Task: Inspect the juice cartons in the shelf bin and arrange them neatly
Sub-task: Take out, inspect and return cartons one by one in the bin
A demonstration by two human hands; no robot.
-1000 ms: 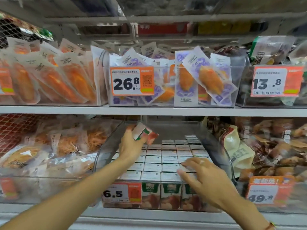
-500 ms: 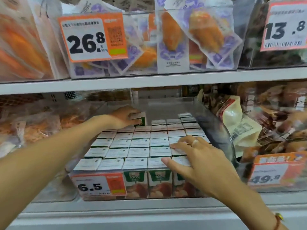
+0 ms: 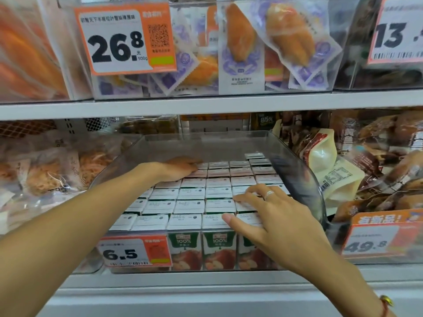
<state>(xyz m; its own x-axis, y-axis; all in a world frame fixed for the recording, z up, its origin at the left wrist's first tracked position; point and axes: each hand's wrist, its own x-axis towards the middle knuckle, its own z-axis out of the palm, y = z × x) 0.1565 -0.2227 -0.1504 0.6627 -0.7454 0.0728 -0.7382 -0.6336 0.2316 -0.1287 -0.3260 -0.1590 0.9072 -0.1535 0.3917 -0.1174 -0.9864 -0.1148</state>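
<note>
Both hands lie flat and open on white-topped green juice cartons (image 3: pixel 194 200) filling the clear plastic bin (image 3: pixel 295 165). Left hand (image 3: pixel 180 169) presses the far rows at frame centre; right hand (image 3: pixel 270 216) covers the near-right rows, closest to the front.

1. Bin (image 3: pixel 297 179) open at the top; access from the front, over the low front wall and under the upper shelf (image 3: pixel 206 102).
2. Juice cartons (image 3: pixel 192 195) fill the bin floor in tight rows, tops level; no gaps between them for fingers.
3. Rear strip of the bin behind the last carton row is free, except the far right corner, where one carton (image 3: pixel 254 155) stands.
4. Clear side walls close both flanks; snack bags (image 3: pixel 329 170) crowd the right wall from outside.
5. Left hand (image 3: pixel 180 168) occupies the rear left, right hand (image 3: pixel 267 211) the front right, both flat on carton tops.
</note>
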